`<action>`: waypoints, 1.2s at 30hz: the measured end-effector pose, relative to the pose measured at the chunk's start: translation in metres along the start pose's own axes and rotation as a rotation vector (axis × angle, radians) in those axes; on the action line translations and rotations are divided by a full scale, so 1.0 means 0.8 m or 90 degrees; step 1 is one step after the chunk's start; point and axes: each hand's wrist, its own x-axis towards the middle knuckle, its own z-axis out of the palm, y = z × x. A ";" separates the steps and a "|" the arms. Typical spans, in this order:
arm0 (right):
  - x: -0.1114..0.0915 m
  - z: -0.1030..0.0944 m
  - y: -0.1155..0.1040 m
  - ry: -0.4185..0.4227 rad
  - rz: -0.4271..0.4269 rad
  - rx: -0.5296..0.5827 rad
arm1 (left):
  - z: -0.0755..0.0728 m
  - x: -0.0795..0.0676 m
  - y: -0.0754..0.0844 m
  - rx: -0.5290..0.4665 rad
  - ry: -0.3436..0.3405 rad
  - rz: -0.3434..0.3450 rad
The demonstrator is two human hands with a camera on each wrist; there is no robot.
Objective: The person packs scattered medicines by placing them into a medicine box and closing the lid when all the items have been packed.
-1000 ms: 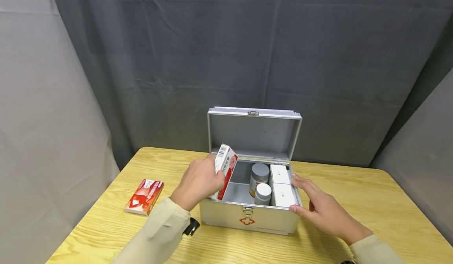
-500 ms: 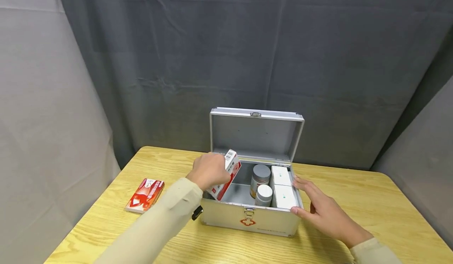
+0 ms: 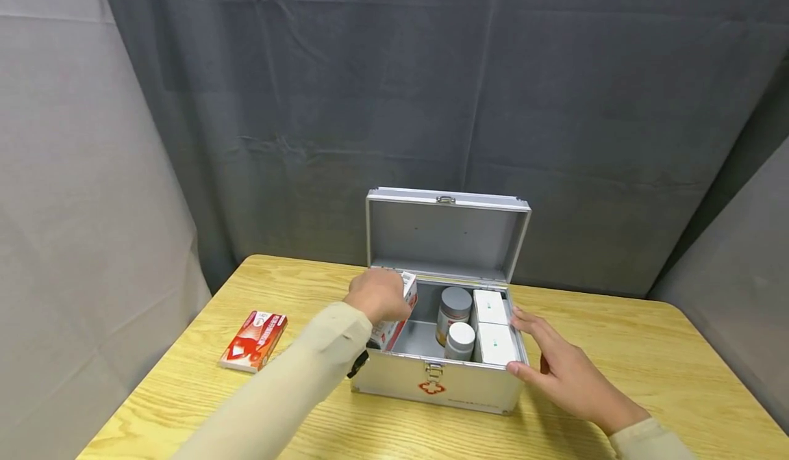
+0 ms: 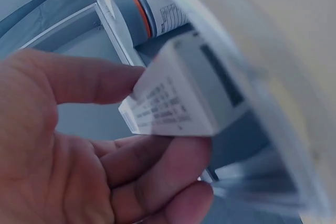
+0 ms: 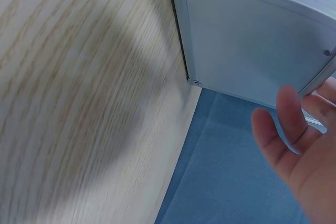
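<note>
My left hand (image 3: 379, 296) pinches a white-and-red medicine box (image 4: 173, 90) between thumb and fingers, inside the left part of the silver first-aid case (image 3: 394, 374). In the head view my hand covers much of that medicine box. The right hand (image 3: 561, 364) rests on the case's right rim, its thumb at the front corner and its fingers loosely extended along the side. Inside the case, a grey-capped bottle (image 3: 455, 306) and a smaller white-capped bottle (image 3: 459, 340) stand in the middle. Two white boxes (image 3: 495, 342) fill the right side.
The case's raised lid (image 3: 446, 237) stands upright at the back. A red medicine box (image 3: 254, 341) lies flat on the wooden table (image 3: 616, 330) to the left. Behind the table hangs a dark grey curtain (image 3: 382, 104).
My left hand has moved right and lowered the white-and-red medicine box deeper into the case's left side. The right hand has stayed on the rim.
</note>
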 end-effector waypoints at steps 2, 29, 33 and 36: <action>0.001 0.001 -0.001 -0.004 0.002 0.003 | 0.002 0.000 0.003 0.006 -0.005 -0.001; 0.002 -0.001 -0.003 0.004 -0.019 0.008 | -0.006 0.017 0.030 -0.027 -0.113 -0.059; 0.001 -0.001 -0.002 0.005 -0.011 0.007 | -0.011 0.017 0.032 -0.060 -0.137 -0.040; 0.000 -0.002 -0.002 0.005 -0.004 0.005 | -0.014 0.016 0.036 -0.074 -0.142 -0.044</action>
